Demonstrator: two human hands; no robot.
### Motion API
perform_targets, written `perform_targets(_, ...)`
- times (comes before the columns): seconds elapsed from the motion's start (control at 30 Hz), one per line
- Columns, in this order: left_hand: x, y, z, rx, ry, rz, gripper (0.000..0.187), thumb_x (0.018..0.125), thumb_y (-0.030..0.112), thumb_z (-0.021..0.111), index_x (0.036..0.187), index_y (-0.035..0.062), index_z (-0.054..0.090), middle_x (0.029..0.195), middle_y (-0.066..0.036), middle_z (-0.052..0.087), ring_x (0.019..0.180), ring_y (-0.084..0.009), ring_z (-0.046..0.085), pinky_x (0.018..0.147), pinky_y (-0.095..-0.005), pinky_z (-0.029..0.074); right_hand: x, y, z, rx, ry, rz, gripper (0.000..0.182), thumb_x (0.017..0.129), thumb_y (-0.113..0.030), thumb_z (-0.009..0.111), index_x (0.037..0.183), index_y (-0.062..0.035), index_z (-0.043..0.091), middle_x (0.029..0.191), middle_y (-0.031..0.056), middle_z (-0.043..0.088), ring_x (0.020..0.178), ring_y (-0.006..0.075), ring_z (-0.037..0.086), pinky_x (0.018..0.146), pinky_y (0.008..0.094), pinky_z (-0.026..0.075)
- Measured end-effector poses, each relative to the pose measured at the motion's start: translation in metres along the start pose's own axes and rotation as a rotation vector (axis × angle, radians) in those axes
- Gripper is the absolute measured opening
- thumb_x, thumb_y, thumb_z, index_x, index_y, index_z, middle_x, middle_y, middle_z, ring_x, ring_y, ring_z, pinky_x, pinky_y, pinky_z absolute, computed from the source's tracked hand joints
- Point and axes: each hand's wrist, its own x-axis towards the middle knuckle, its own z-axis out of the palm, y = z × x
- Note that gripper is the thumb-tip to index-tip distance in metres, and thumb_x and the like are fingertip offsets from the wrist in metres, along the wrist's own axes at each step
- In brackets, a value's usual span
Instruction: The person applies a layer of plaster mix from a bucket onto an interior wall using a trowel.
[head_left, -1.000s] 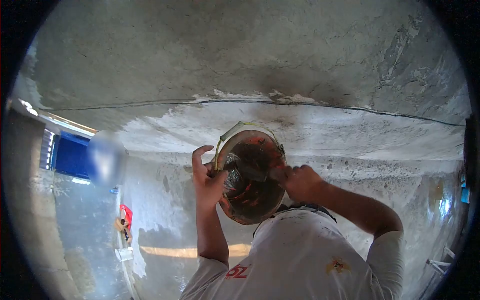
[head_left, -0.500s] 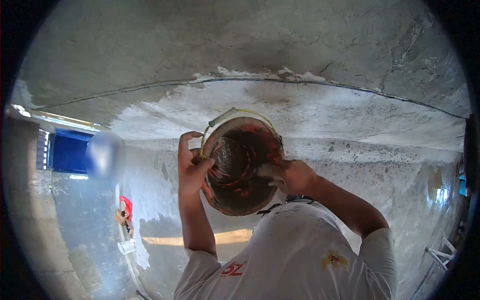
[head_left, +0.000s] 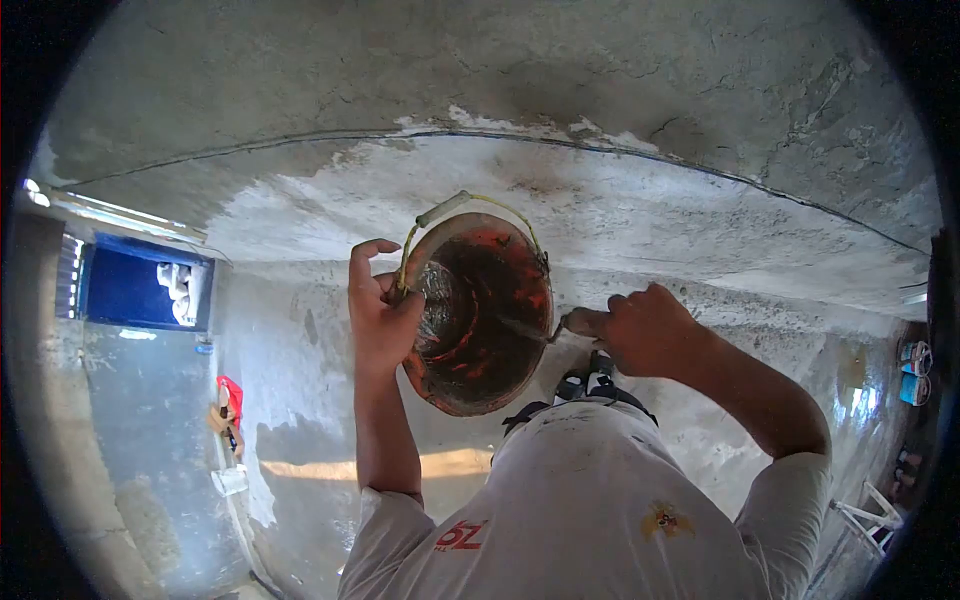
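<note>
My left hand (head_left: 380,322) is closed on the left rim of a bucket (head_left: 468,403), near where the wire handle (head_left: 527,222) joins it. The bucket is tilted, its mouth facing me, and its orange inner wall is smeared with dark, wet grey material. My right hand (head_left: 650,333) is closed around the grip of a trowel (head_left: 556,331), to the right of the bucket. The trowel's bent neck crosses the right rim, and its blade lies inside the bucket, hard to make out against the dark wall.
Ahead is a plastered wall (head_left: 420,70), grey above and whitish below, crossed by a dark cable (head_left: 560,142). A blue doorway (head_left: 128,285) and a red item (head_left: 231,397) are to the left. At right stands a white frame (head_left: 868,520). My shoes (head_left: 585,383) show below the bucket.
My right hand has moved right, out of the bucket's mouth, and the trowel's neck now shows. The bucket stays in my left hand. A blurred shape by the doorway is gone.
</note>
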Motion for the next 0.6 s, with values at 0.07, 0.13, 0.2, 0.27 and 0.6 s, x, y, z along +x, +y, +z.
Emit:
perform_targets(0.07, 0.004, -0.006, 0.009, -0.098, 0.103, 0.02, 0.053, 0.072, -0.012, 0.055, 0.12, 0.0051, 0.042, 0.063, -0.005, 0.06, 0.053, -0.0052, 0.048, 0.052, -0.0219, 0.035, -0.007, -0.004, -0.003, 0.055, -0.086, 0.014, 0.046, 0.09, -0.028, 0.062, 0.134, -0.0161, 0.055, 0.086, 0.0182, 0.069, 0.083, 0.0333, 0.071, 0.07, 0.0473, 0.057)
perform_targets(0.13, 0.011, -0.018, 0.013, -0.047, 0.087, 0.042, 0.051, 0.072, -0.012, 0.055, 0.119, 0.005, 0.042, 0.061, -0.004, 0.058, 0.052, -0.0055, 0.047, 0.051, -0.0228, 0.034, -0.012, -0.002, 0.003, 0.115, -0.104, 0.012, 0.044, 0.09, -0.027, 0.061, 0.132, -0.0152, 0.057, 0.083, 0.0187, 0.068, 0.082, 0.0345, 0.071, 0.071, 0.048, 0.057)
perform_targets(0.2, 0.015, -0.02, 0.02, -0.022, 0.09, 0.036, 0.048, 0.072, -0.011, 0.056, 0.115, 0.0047, 0.042, 0.056, -0.002, 0.052, 0.049, -0.0063, 0.042, 0.05, -0.0251, 0.031, -0.02, 0.001, 0.016, 0.177, -0.122, 0.006, 0.042, 0.09, -0.027, 0.06, 0.13, -0.0142, 0.058, 0.081, 0.0192, 0.067, 0.081, 0.0358, 0.07, 0.071, 0.0487, 0.057)
perform_targets(0.27, 0.017, -0.022, 0.023, -0.006, 0.066, 0.038, 0.046, 0.072, -0.011, 0.056, 0.113, 0.0048, 0.042, 0.055, -0.002, 0.051, 0.049, -0.0065, 0.042, 0.05, -0.0256, 0.031, -0.028, 0.004, 0.033, 0.336, 0.002, -0.02, 0.048, 0.085, -0.028, 0.069, 0.131, -0.0149, 0.062, 0.076, 0.0169, 0.066, 0.072, 0.0371, 0.067, 0.067, 0.0458, 0.054)
perform_targets(0.6, 0.015, -0.013, 0.029, 0.204, 0.006, 0.025, 0.049, 0.071, -0.013, 0.062, 0.107, 0.0093, 0.038, 0.057, 0.0, 0.05, 0.053, -0.0048, 0.042, 0.052, -0.0231, 0.031, -0.039, 0.015, 0.101, 0.985, 0.062, -0.091, 0.046, 0.087, -0.024, 0.073, 0.127, -0.0021, 0.065, 0.104, 0.0165, 0.074, 0.09, 0.0285, 0.073, 0.081, 0.0369, 0.056)
